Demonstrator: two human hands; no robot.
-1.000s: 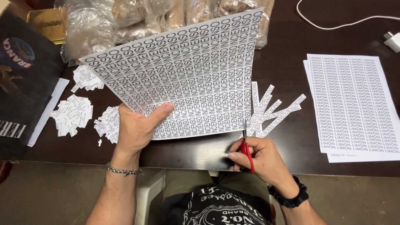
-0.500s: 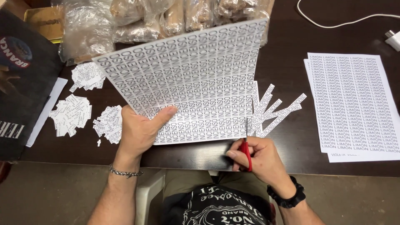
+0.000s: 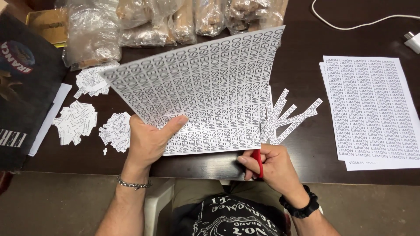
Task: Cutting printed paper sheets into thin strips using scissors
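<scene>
My left hand [image 3: 148, 140] grips the near left edge of a large white sheet [image 3: 205, 87] covered in rows of printed words, holding it up over the dark table [image 3: 302, 39]. My right hand [image 3: 271, 164] is closed on red-handled scissors [image 3: 259, 161] at the sheet's near right corner; the blades are hidden under the paper. Several cut paper strips [image 3: 288, 116] fan out on the table just right of the sheet.
A stack of printed sheets [image 3: 372, 107] lies at the right. Piles of small cut paper labels [image 3: 76, 122] sit at the left, beside a black bag [image 3: 22, 87]. Clear plastic bags [image 3: 148, 22] line the far edge. A white cable [image 3: 358, 22] and plug lie at the far right.
The big sheet has tilted down and shifted slightly right in my left hand. My right hand with the scissors has stayed at the sheet's near right corner.
</scene>
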